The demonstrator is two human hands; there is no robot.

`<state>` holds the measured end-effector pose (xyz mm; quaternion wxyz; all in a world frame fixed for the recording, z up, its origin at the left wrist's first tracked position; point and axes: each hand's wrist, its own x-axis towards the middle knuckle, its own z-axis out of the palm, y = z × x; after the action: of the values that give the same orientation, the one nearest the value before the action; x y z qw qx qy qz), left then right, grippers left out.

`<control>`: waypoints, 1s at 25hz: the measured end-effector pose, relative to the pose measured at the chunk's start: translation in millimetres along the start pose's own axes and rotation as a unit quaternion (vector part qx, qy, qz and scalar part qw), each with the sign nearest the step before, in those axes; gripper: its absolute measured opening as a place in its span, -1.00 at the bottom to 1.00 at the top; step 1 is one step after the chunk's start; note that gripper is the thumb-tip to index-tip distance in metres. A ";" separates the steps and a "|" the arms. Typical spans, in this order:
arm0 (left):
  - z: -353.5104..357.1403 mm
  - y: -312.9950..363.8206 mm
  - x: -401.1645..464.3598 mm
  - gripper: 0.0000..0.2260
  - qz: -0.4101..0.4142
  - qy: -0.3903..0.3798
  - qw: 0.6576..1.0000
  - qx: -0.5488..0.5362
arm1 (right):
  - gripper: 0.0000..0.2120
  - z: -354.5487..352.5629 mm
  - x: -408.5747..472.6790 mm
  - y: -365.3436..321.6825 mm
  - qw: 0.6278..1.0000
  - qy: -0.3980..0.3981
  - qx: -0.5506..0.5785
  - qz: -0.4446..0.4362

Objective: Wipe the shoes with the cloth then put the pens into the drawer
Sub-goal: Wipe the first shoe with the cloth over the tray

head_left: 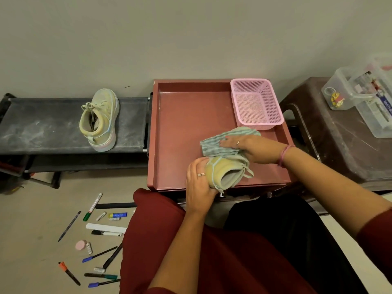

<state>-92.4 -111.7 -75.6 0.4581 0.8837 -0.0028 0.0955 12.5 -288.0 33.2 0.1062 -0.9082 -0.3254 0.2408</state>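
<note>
Head view: one shoe (228, 174) being wiped over the open drawer (182, 132).

The left hand (198, 184) clasps its heel to steady it; the right hand (252, 148) presses the cloth (214, 145) flat on top. The second shoe (99, 118) waits on the rack (42, 126); pens (93, 240) lie on the floor (drawer mostly bare beside the pink basket (255, 103)).

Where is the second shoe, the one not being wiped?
The second shoe stands on the black rack at upper left, left of the red tray, apart from both hands.
</note>
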 end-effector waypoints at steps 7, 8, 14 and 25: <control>2.7 0.7 -0.7 -0.30 -0.006 0.001 1.000 0.029 | -0.51 -14.8 10.7 -6.9 0.997 -0.019 -0.034 0.060; 3.6 -0.2 -0.6 -0.29 -0.012 0.002 0.999 0.037 | -0.50 -12.9 9.0 -17.9 0.998 -0.038 -0.027 0.034; 5.3 -0.8 0.6 -0.29 -0.031 0.000 0.999 0.036 | -0.49 -15.3 -6.8 -19.0 0.998 -0.025 -0.058 0.009; 0.0 3.4 4.8 -0.27 -0.098 0.006 0.995 -0.016 | -0.55 -9.2 -20.7 -33.3 0.995 0.042 -0.092 0.018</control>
<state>-88.0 -113.3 -72.1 0.4792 0.8718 0.0856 0.0555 -14.7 -276.1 60.3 0.0311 -0.9293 -0.3248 0.1730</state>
